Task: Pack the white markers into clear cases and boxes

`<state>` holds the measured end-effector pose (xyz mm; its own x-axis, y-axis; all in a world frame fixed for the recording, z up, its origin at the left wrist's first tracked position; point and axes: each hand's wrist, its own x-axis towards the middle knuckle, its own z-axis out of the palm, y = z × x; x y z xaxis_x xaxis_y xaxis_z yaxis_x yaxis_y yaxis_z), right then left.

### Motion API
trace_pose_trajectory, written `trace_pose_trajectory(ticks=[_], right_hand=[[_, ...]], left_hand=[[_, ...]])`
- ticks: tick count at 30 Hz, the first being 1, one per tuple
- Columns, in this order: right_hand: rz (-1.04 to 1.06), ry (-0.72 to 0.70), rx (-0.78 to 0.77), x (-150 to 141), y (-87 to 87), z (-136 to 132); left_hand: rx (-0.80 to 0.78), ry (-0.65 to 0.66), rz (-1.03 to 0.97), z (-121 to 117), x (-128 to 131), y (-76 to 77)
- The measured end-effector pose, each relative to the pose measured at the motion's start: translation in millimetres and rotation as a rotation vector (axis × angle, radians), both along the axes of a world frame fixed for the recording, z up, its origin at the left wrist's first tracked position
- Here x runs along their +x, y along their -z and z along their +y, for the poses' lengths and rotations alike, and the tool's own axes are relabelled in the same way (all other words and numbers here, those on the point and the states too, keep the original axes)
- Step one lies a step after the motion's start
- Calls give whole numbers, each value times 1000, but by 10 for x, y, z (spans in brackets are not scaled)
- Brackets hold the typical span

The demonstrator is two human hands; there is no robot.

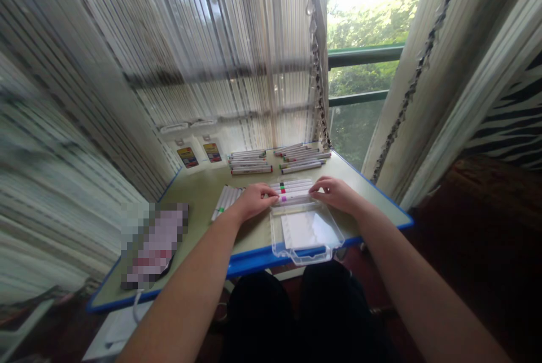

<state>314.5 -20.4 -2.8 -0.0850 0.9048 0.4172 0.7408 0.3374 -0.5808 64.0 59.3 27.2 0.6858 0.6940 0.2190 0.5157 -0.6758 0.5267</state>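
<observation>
A clear plastic case (277,239) lies opened out at the table's front edge, its handle end toward me and a white sheet (298,232) in the near half. Several white markers with coloured bands lie side by side in the far half. My left hand (257,200) is closed at the left end of a marker with a purple band (292,198), the nearest in the row. At that marker's right end, my right hand (332,191) has thumb and fingertips pinched together. The fingertips partly hide both ends.
Loose markers (249,162) lie behind the case, with another bunch (301,154) to their right. More markers (226,199) lie beside my left hand. Two clear cases (199,151) stand at the back left. A blurred-out object (156,244) rests on the table's left side. Curtains (237,41) hang behind.
</observation>
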Motion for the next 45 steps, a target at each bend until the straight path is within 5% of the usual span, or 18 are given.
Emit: trace_pose_trajectory(ticks=[45], right_hand=[[37, 28, -81, -25, -41, -7]], left_hand=[[-14, -11, -10, 25, -6, 3]])
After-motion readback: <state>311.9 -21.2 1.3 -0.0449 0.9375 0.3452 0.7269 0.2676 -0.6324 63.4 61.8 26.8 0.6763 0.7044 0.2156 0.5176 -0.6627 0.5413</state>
